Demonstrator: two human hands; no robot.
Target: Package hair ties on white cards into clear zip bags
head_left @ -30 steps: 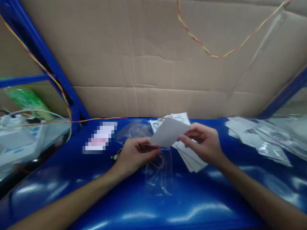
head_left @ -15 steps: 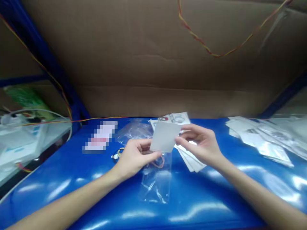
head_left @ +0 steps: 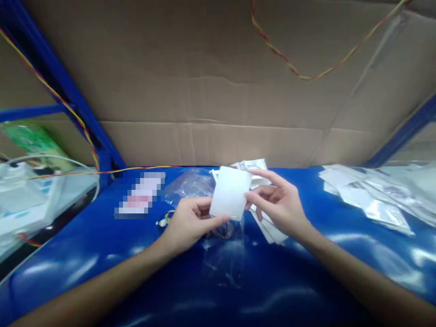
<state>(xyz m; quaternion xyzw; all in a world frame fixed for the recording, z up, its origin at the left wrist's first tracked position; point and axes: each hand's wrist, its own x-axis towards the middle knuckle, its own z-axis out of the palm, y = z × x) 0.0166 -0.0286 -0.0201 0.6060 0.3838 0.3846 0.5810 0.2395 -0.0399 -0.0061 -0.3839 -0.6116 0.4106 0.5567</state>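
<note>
A blank white card is held up between both hands above the blue surface. My left hand pinches its lower left corner, thumb in front and fingers behind. At the card's right edge, my right hand grips it between thumb and index finger, the other fingers curled behind. Below the card lies a clear plastic bag with a thin coiled cord near its top. White cards or leaflets are fanned out under my right hand. Behind the card, printed leaflets show in part.
Clear plastic bags lie at the back. A pixelated pink and white item is to their left. Bagged white packets are piled at right. A twisted red-yellow wire hangs across the cardboard wall. Blue posts frame the sides.
The card has tilted and shifted slightly left and looks brighter now. My right hand has moved a little left with it. My left hand keeps its hold.
</note>
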